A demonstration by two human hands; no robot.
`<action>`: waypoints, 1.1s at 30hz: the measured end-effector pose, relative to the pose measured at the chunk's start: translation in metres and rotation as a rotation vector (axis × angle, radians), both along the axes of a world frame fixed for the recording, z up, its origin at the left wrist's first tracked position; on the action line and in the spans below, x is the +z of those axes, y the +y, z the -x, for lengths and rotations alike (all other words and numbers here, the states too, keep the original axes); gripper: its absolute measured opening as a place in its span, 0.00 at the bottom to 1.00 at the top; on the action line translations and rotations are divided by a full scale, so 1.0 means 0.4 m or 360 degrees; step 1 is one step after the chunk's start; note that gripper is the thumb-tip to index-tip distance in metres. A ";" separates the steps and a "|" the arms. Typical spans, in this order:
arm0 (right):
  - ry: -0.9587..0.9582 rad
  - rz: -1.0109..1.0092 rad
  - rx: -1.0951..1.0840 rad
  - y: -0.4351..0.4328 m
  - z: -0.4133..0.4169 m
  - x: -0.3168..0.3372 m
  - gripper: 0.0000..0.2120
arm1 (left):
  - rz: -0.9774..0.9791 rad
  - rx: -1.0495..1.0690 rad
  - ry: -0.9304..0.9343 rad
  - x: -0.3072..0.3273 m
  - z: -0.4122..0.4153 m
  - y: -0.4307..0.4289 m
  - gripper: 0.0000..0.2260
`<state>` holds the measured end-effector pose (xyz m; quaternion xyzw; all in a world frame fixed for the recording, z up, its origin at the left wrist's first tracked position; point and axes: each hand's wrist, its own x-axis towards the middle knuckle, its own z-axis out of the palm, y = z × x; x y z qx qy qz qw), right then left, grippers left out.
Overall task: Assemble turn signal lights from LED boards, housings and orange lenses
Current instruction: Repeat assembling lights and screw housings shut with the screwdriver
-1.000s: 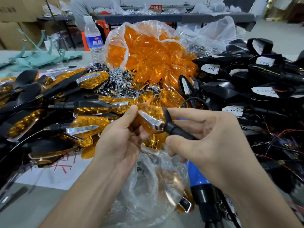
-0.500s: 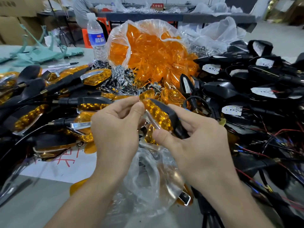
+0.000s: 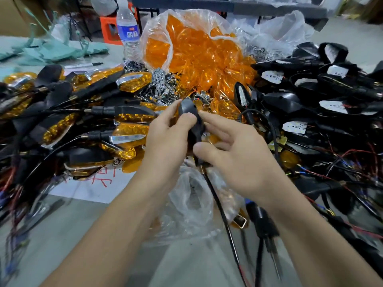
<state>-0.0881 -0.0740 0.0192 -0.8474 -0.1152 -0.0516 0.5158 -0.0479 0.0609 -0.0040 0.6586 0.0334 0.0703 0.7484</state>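
Far left: heap of finished lights [image 3: 128, 129], orange plus chrome, stems all tangled. Water bottle [image 3: 126, 27] upright behind them. Middle back: clear bag stuffed with orange lenses [image 3: 196, 48]. Front middle: left hand [image 3: 165, 139] clamped on turn signal [image 3: 189, 109], thumb on its black back, held over crumpled plastic bag [image 3: 192, 201]. Wire [image 3: 219, 206] dangles from stem. Right hand [image 3: 240, 154] loose, fingers spread, thumb and forefinger tip just touching light. Right: pile of black housings [image 3: 279, 102], white LED boards [image 3: 295, 126] showing, red wires everywhere.
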 end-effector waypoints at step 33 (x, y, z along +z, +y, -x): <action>0.0112 -0.0331 -0.0368 0.003 -0.054 -0.085 0.11 | 0.0348 -0.0314 0.0061 -0.015 -0.056 0.074 0.16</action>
